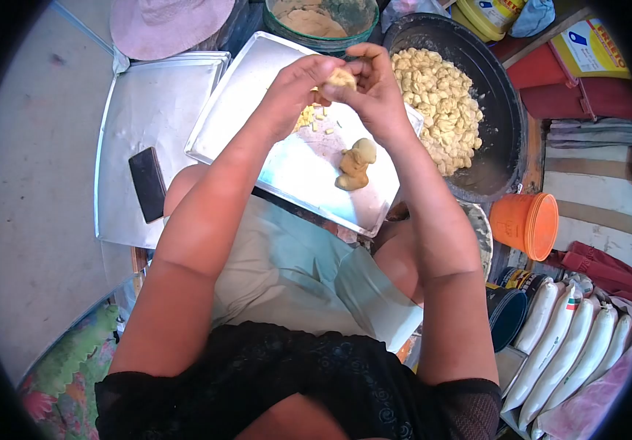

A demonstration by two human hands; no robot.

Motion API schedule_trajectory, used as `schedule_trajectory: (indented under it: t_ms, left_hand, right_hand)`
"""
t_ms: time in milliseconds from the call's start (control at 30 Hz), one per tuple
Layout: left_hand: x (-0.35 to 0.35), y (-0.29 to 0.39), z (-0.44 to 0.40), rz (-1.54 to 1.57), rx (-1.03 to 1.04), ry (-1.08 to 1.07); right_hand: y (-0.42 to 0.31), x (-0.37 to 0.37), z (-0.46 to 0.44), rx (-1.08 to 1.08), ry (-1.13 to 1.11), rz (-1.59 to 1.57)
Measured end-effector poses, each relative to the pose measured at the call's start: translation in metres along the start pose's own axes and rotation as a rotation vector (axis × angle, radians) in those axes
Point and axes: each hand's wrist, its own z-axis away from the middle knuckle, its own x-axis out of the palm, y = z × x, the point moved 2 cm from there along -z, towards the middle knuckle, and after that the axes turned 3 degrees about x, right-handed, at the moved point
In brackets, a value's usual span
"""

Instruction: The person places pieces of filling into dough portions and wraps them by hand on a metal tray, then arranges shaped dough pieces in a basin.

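Note:
A small piece of dough (342, 78) is pinched between the fingers of my left hand (298, 88) and my right hand (371, 88), above the far part of a metal tray (294, 172). The tray rests across my lap. On it, below my hands, lie small yellow bits (307, 117), several of them scattered. A larger tan lump of dough (355, 165) sits on the tray nearer to me, under my right wrist. My fingers partly cover the piece they hold.
Right of the tray stands a wide black basin (503, 110) with many dough pieces (437, 103). A green-rimmed tub (323, 44) holds brown powder. An orange bucket (525, 224) stands at right. At left, a phone (147, 185) lies on another metal tray (122, 213), near a pink hat (169, 26).

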Motion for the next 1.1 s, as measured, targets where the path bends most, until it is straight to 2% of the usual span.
schedule_trajectory:
  t_ms: [100,167,200,233,300,333,400,433,500,533,700,767,833,867,933,967,1100]
  left_hand:
    - [0.01,0.002,0.0,-0.117,0.107,0.0]
    - [0.008,0.005,0.0,-0.067,0.073,0.051]
    - [0.006,0.004,-0.001,-0.072,0.095,0.091]
    - [0.004,0.004,-0.002,-0.077,0.118,0.131]
    - [0.004,0.004,0.0,0.0,0.052,0.071]
    - [0.004,0.003,0.001,0.067,0.043,0.023]
    - [0.012,0.009,0.005,0.117,-0.004,-0.072]
    - [0.011,0.011,0.005,-0.066,-0.059,-0.043]
    - [0.005,0.012,0.007,-0.432,-0.17,0.018]
    - [0.002,0.007,0.005,-0.413,-0.103,0.102]
    - [-0.003,0.001,0.002,-0.56,-0.118,0.096]
    - [0.0,-0.001,0.004,-0.654,-0.125,0.034]
    - [0.003,-0.005,0.007,-0.759,-0.136,-0.057]
    - [0.0,-0.014,0.008,-0.793,-0.064,-0.086]
    - [0.001,-0.014,0.009,-0.869,-0.128,-0.147]
    - [0.002,-0.015,0.011,-0.903,-0.162,-0.178]
    - [0.004,-0.026,0.009,-0.932,-0.114,-0.185]
  right_hand:
    - [-0.008,-0.006,0.002,0.111,0.038,0.041]
    - [-0.008,-0.01,0.002,0.127,-0.003,0.102]
    - [-0.012,-0.006,0.003,-0.076,0.031,0.328]
    - [-0.015,-0.002,0.006,-0.139,0.036,0.416]
    - [-0.025,0.004,0.013,-0.266,0.045,0.591]
    - [-0.024,-0.006,0.012,-0.285,-0.054,0.635]
    - [-0.023,-0.031,0.007,0.016,0.058,0.49]
    - [-0.021,-0.044,0.005,0.165,0.113,0.414]
    - [-0.013,-0.083,-0.001,-0.068,0.388,0.532]
    - [-0.004,-0.094,-0.001,0.007,0.355,0.635]
    - [0.053,-0.133,0.008,0.38,0.177,1.142]
    - [0.081,-0.114,0.016,0.656,-0.253,1.117]
    - [0.075,-0.074,0.03,1.007,-0.386,0.917]
    - [0.081,-0.073,0.029,0.935,-0.411,0.836]
    - [0.09,-0.07,0.028,0.796,-0.463,0.674]
    - [0.091,-0.078,0.024,0.838,-0.479,0.606]
    - [0.078,-0.09,0.019,0.765,-0.489,0.378]
